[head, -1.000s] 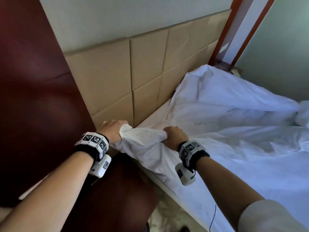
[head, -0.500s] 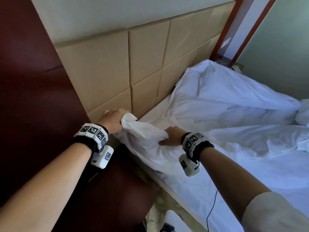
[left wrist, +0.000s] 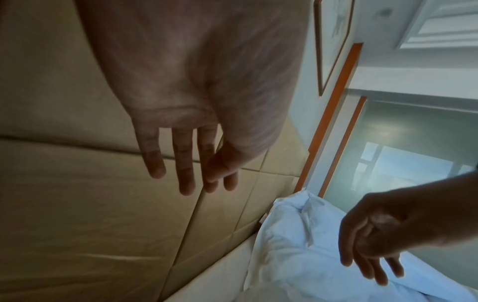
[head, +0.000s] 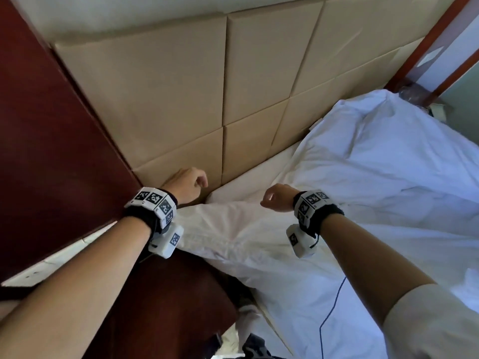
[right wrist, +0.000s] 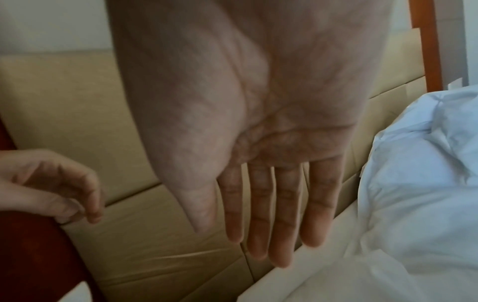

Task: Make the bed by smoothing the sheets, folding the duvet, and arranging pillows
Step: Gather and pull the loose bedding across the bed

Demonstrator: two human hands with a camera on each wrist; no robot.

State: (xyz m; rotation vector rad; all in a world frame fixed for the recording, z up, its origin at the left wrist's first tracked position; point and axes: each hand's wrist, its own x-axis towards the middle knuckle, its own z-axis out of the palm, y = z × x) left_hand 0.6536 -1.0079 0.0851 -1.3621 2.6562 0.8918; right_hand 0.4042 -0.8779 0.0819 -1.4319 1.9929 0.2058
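Both grips slack and empty, left hand (head: 187, 183) and right hand (head: 278, 200) above white duvet (head: 259, 237), fingers relaxed

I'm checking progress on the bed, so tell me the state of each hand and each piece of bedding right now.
left hand: open, holding nothing
right hand: open, holding nothing
duvet corner: lying flat by the headboard
duvet: bunched and wrinkled further along

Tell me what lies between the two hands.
Only the white sheet lies below the gap between left hand and right hand; the head view shows it.
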